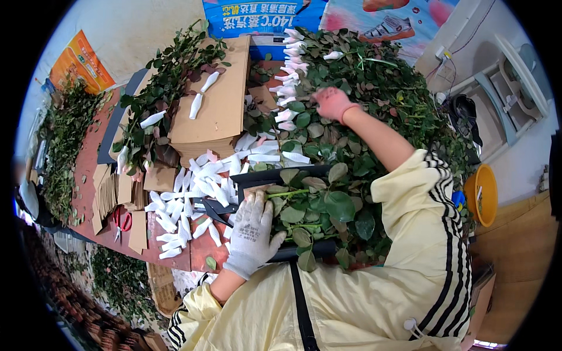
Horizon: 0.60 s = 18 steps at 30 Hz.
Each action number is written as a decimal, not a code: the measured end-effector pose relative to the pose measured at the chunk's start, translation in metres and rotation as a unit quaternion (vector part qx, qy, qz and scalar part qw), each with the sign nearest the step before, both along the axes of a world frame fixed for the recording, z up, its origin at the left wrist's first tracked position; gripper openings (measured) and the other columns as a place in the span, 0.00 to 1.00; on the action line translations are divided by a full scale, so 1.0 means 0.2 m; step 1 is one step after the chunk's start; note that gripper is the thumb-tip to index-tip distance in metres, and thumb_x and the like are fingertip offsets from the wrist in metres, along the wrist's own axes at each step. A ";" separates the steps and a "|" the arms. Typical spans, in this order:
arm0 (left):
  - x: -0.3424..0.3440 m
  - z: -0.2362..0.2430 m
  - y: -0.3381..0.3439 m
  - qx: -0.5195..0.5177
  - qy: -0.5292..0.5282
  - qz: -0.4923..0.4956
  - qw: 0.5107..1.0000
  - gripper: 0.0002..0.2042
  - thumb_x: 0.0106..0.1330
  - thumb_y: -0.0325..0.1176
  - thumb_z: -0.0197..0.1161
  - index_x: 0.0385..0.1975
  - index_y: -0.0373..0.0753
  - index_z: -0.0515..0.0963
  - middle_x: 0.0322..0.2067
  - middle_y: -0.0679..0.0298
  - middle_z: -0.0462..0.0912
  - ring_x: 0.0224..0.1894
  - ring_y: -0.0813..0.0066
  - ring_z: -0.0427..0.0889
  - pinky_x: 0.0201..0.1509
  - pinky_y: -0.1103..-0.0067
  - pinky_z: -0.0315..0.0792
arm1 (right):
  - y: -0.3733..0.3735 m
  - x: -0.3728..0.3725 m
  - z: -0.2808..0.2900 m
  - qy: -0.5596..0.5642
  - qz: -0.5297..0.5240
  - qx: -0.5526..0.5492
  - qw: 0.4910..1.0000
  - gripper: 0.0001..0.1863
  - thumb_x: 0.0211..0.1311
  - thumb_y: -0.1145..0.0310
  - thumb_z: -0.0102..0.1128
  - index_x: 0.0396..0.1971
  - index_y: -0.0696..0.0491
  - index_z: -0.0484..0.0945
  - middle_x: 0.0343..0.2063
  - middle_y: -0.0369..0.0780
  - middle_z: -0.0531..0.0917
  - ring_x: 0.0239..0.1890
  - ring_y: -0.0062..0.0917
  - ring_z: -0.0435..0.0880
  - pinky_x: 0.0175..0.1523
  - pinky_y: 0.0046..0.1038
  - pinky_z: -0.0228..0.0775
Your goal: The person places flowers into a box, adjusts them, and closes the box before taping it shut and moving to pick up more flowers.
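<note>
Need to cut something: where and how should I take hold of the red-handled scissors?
Probably by the red loops, from above: the scissors lie with blades toward the near edge of the table, and cardboard beside them crowds a sideways approach.

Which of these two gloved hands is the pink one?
The right hand, held out over the leafy stems; the left hand, lower down, is gloved in greyish white.
</note>
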<state>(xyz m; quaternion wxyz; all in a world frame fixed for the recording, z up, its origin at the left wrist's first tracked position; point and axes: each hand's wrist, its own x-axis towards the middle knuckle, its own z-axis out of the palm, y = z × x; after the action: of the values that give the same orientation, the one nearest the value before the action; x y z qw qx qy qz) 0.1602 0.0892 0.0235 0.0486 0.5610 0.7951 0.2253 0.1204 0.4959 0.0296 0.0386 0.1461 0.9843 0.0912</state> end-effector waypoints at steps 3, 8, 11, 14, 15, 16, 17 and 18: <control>0.00 0.02 -0.01 -0.009 -0.007 -0.004 1.000 0.34 0.51 0.44 0.64 0.56 0.28 0.65 0.62 0.40 0.55 0.65 0.41 0.53 0.67 0.59 0.49 | 0.02 -0.05 -0.21 -0.102 0.031 0.101 0.989 0.16 0.55 0.69 0.40 0.43 0.52 0.71 0.44 0.41 0.77 0.48 0.31 0.76 0.53 0.32 0.63; 0.01 0.02 0.00 -0.020 -0.020 0.003 1.000 0.35 0.50 0.42 0.65 0.56 0.28 0.64 0.62 0.39 0.55 0.65 0.41 0.53 0.68 0.59 0.49 | 0.13 -0.09 -0.45 -0.123 0.077 0.167 0.975 0.09 0.54 0.66 0.45 0.35 0.49 0.70 0.34 0.39 0.77 0.41 0.31 0.77 0.50 0.33 0.63; 0.00 -0.01 -0.01 -0.031 -0.014 0.013 0.999 0.35 0.50 0.42 0.65 0.57 0.28 0.64 0.63 0.40 0.55 0.66 0.41 0.53 0.68 0.59 0.48 | 0.06 -0.07 -0.36 -0.033 0.120 0.206 0.971 0.06 0.55 0.67 0.45 0.31 0.47 0.71 0.32 0.38 0.76 0.40 0.31 0.76 0.49 0.36 0.63; 0.01 -0.02 0.03 -0.036 -0.010 0.013 0.999 0.36 0.50 0.42 0.65 0.57 0.29 0.63 0.63 0.41 0.55 0.66 0.41 0.52 0.68 0.59 0.48 | 0.10 0.01 -0.06 -0.008 0.074 0.228 0.971 0.08 0.56 0.68 0.45 0.33 0.44 0.75 0.32 0.37 0.78 0.36 0.28 0.77 0.42 0.31 0.67; 0.01 -0.02 0.03 -0.036 -0.012 0.008 0.999 0.36 0.50 0.42 0.65 0.57 0.29 0.63 0.63 0.41 0.55 0.66 0.41 0.52 0.68 0.59 0.48 | 0.17 0.04 0.03 0.045 0.078 0.248 0.965 0.10 0.56 0.68 0.45 0.33 0.41 0.77 0.30 0.36 0.78 0.33 0.26 0.78 0.37 0.28 0.68; 0.01 -0.02 0.03 -0.026 -0.008 0.009 1.000 0.36 0.50 0.42 0.65 0.57 0.29 0.63 0.63 0.41 0.55 0.66 0.41 0.52 0.68 0.59 0.48 | 0.20 0.08 0.15 0.116 0.043 0.207 0.971 0.12 0.56 0.68 0.44 0.34 0.41 0.77 0.31 0.36 0.78 0.34 0.27 0.78 0.38 0.28 0.69; 0.01 -0.02 0.01 -0.017 -0.005 0.013 1.000 0.36 0.50 0.42 0.65 0.57 0.29 0.63 0.63 0.41 0.54 0.66 0.41 0.52 0.68 0.59 0.48 | 0.21 0.12 0.30 0.185 0.009 0.164 0.969 0.14 0.56 0.69 0.43 0.35 0.40 0.78 0.32 0.37 0.79 0.34 0.28 0.79 0.39 0.28 0.70; 0.01 -0.03 0.00 -0.022 -0.009 0.017 1.000 0.36 0.49 0.42 0.65 0.57 0.29 0.63 0.64 0.41 0.54 0.66 0.41 0.52 0.68 0.59 0.47 | 0.19 0.15 0.47 0.190 -0.068 0.173 0.964 0.16 0.55 0.69 0.41 0.39 0.41 0.77 0.37 0.38 0.80 0.40 0.32 0.80 0.45 0.31 0.72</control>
<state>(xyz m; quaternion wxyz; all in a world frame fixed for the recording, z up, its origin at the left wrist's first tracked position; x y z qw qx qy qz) 0.1618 0.0900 0.0181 0.0640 0.5442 0.8087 0.2138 0.1513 0.5336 0.1234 -0.1692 0.2319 0.9305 0.2276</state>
